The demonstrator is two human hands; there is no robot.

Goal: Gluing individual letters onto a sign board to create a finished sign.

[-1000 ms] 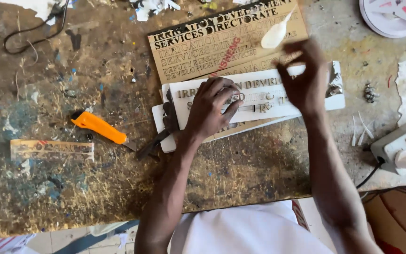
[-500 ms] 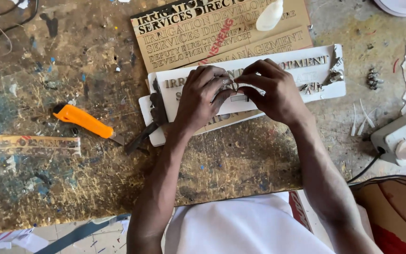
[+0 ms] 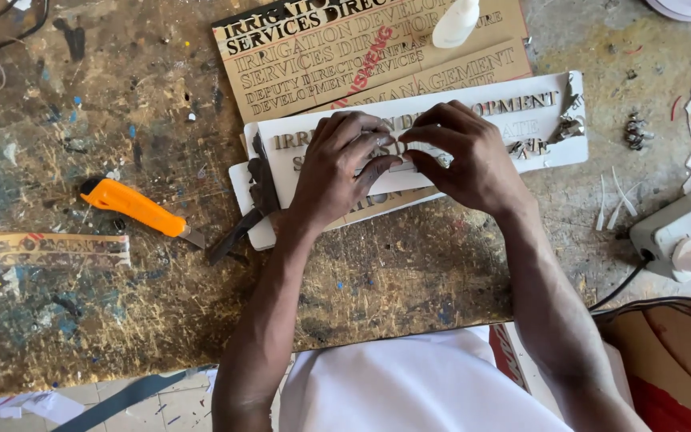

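Note:
A long white sign board with raised metallic cut-out letters lies across the worn wooden workbench. My left hand rests flat on the board's left half, fingers pressing on the lettering. My right hand meets it from the right, and the fingertips of both pinch a small metallic letter against the board's middle. More loose metallic letters sit at the board's right end. A brown card template with cut-out lettering lies just behind the board.
An orange utility knife lies left of the board, a dark scrap beside it. A white glue bottle rests on the template. A power strip with a cable sits at the right edge. A clear strip lies far left.
My right hand came down from above the template to the board and joined the left hand at the lettering. The left hand stayed on the board.

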